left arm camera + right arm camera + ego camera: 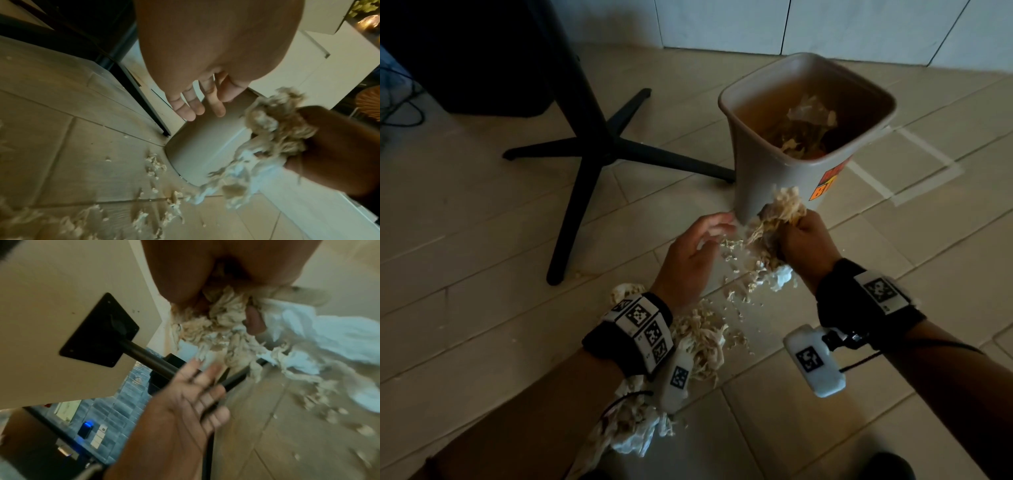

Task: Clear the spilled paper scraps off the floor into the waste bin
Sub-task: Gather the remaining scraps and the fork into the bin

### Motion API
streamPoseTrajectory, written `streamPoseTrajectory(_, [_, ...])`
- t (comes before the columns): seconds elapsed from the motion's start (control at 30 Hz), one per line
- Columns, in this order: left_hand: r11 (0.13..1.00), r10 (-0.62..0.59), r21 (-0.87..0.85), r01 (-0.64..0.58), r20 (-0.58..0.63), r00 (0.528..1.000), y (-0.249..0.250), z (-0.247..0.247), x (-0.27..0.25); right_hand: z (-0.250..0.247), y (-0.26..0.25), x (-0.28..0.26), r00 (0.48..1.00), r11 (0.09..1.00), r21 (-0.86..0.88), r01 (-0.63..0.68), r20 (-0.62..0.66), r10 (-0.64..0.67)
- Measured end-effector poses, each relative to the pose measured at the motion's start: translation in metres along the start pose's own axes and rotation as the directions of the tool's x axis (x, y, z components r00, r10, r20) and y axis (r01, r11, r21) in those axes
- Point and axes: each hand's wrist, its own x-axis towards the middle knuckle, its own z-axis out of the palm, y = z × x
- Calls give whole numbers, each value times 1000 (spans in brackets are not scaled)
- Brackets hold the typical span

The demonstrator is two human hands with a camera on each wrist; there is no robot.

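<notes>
A grey waste bin (767,178) stands on the tiled floor, with paper scraps inside (804,133). My right hand (803,236) grips a fistful of shredded paper scraps (784,209) low in front of the bin's near wall; strands hang from the fist (226,324). My left hand (693,253) hovers open just left of that wad, fingers spread (197,104) near the bin's base (197,155). More scraps lie on the floor under my left wrist (702,339) and by my forearm (633,428).
A black table pedestal with spreading feet (599,150) stands left of the bin. A white wall (825,24) runs behind. White tape marks (914,171) cross the floor to the bin's right. Loose crumbs (156,164) dot the tiles.
</notes>
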Motion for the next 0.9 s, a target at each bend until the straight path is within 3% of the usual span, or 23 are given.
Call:
streamPoseTrajectory(0.1, [997, -7, 71, 10, -55, 998, -16, -7, 0, -12, -32, 0, 998, 999, 19, 41, 36, -42])
streamPoseTrajectory(0.27, [980, -89, 172, 100, -73, 993, -38, -14, -8, -33, -99, 14, 977, 948, 266, 175, 75, -202])
streamPoseTrajectory(0.4, [967, -136, 210, 146, -63, 989, -49, -16, -13, -45, -148, 28, 939, 911, 265, 316, 46, -340])
streamPoseTrajectory(0.47, [962, -147, 227, 155, -52, 988, -54, -17, -15, -48, -162, 35, 929, 915, 180, 360, 20, -370])
streamPoseTrajectory(0.57, [952, -171, 248, 178, -48, 984, -60, -21, -16, -54, -166, 60, 934, 937, -61, 344, -75, -348])
streamPoseTrajectory(0.67, [946, -187, 256, 200, -74, 980, -69, -24, -17, -57, -160, 81, 924, 931, -189, 313, -168, -345])
streamPoseTrajectory(0.83, [940, -204, 251, 230, -128, 971, -74, -30, -22, -59, -142, 108, 958, 901, -367, 230, -77, -276])
streamPoseTrajectory(0.9, [932, -208, 269, 244, -153, 966, -78, -33, -23, -67, -131, 121, 967, 824, -531, 198, -32, -252])
